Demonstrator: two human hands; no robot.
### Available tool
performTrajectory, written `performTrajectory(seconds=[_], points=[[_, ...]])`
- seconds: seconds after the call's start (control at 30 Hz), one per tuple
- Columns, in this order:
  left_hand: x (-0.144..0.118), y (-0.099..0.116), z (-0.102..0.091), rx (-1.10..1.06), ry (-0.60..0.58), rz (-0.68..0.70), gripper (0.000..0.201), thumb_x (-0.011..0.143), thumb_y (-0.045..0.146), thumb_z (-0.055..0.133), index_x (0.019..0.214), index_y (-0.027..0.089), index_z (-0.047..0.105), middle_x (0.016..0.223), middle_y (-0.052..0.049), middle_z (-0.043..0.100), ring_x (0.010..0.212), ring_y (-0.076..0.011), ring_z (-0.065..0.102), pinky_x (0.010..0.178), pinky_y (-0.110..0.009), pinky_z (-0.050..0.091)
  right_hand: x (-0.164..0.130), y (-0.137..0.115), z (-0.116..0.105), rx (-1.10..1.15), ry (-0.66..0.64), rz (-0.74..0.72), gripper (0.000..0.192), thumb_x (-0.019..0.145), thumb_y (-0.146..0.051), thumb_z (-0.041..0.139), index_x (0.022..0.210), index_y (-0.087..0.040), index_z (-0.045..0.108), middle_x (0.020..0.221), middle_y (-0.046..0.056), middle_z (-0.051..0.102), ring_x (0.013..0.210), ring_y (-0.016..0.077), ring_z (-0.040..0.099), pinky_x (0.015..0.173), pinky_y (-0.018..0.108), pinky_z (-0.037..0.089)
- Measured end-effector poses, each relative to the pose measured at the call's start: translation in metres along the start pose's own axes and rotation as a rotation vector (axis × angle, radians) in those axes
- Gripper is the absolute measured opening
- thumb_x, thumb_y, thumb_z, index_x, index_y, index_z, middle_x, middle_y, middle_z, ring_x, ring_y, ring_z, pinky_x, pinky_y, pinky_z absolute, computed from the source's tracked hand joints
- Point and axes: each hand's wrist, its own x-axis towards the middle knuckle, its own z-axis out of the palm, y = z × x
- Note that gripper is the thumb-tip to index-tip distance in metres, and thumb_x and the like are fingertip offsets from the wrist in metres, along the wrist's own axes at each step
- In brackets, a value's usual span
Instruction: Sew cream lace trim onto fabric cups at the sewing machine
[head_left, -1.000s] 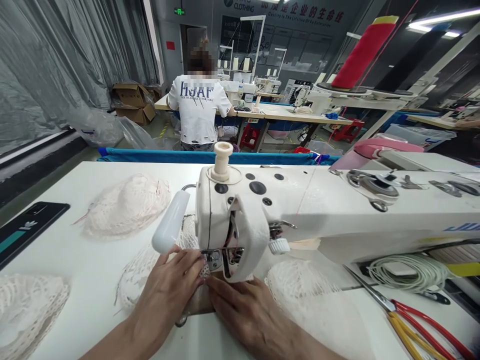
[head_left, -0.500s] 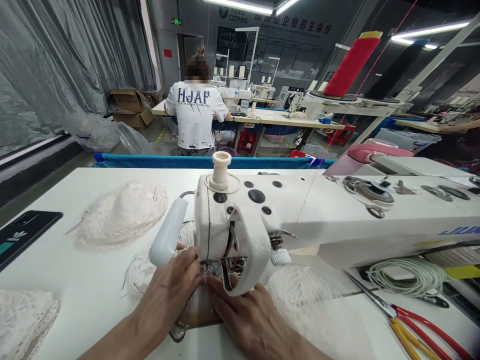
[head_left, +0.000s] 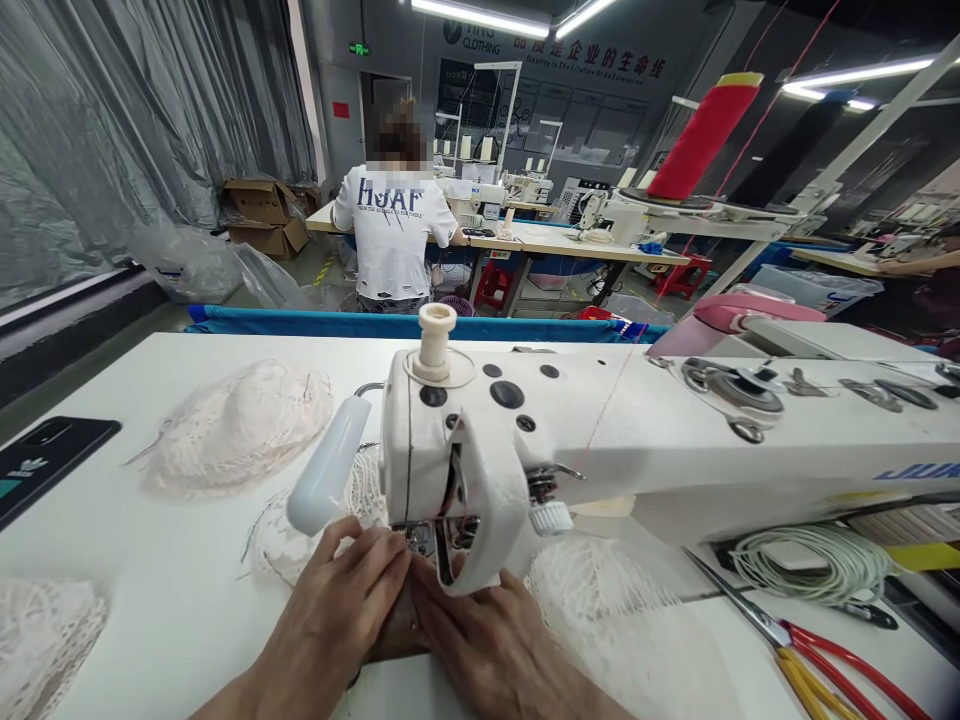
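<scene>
Lace piece runs left-right under needle, both hands flat on it.

My wide white worktable carries a white industrial sewing machine, pale lace pieces, a dark smartphone at my left, a coiled white cord and red-handled scissors at my right.

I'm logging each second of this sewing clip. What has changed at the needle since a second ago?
Both hands have closed in: the left hand and right hand now meet, covering most of the brown piece that showed between them. Both still press the work under the sewing machine head. Lace pieces and scissors lie as before.
</scene>
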Motion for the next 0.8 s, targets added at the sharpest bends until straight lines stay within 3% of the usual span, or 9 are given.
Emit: performTrajectory(seconds=[0.27,0.5,0.67,0.8], points=[[0.006,0.002,-0.004,-0.012,0.052,0.028,0.012,0.086,0.017,0.049,0.08,0.019,0.059,0.079,-0.001,0.063,0.074,-0.017,0.058,0.077,-0.033,0.04,0.004,0.0,-0.006,-0.032,0.014,-0.01,0.029,0.093,-0.018,0.039,0.115,-0.009,0.056,0.092,0.011,0.069,0.077,0.0207,0.059,0.062,0.033,0.046],[0.01,-0.002,-0.003,0.018,0.07,0.02,0.022,0.085,0.006,0.04,0.076,0.018,0.056,0.072,-0.001,0.059,0.067,-0.0152,0.055,0.072,-0.032,0.039,0.006,0.001,-0.003,-0.042,0.005,-0.014,0.031,0.094,-0.022,0.04,0.116,-0.007,0.056,0.097,0.012,0.068,0.073,0.0205,0.059,0.062,0.035,0.047],[0.011,-0.01,0.002,0.096,0.1,0.018,0.023,0.087,0.004,0.038,0.086,0.017,0.057,0.077,-0.001,0.06,0.076,-0.0162,0.056,0.085,-0.036,0.036,0.007,0.001,-0.001,-0.063,0.021,0.013,0.028,0.092,-0.026,0.046,0.111,-0.009,0.058,0.096,0.011,0.068,0.072,0.0207,0.059,0.061,0.034,0.046],[0.011,-0.012,0.0,0.099,0.033,-0.013,0.026,0.087,0.003,0.038,0.087,0.018,0.058,0.077,0.0,0.06,0.073,-0.0158,0.056,0.086,-0.037,0.035,0.004,0.0,-0.002,-0.038,-0.001,0.037,0.026,0.09,-0.023,0.05,0.113,-0.012,0.056,0.091,0.009,0.068,0.078,0.0211,0.059,0.071,0.036,0.046]])
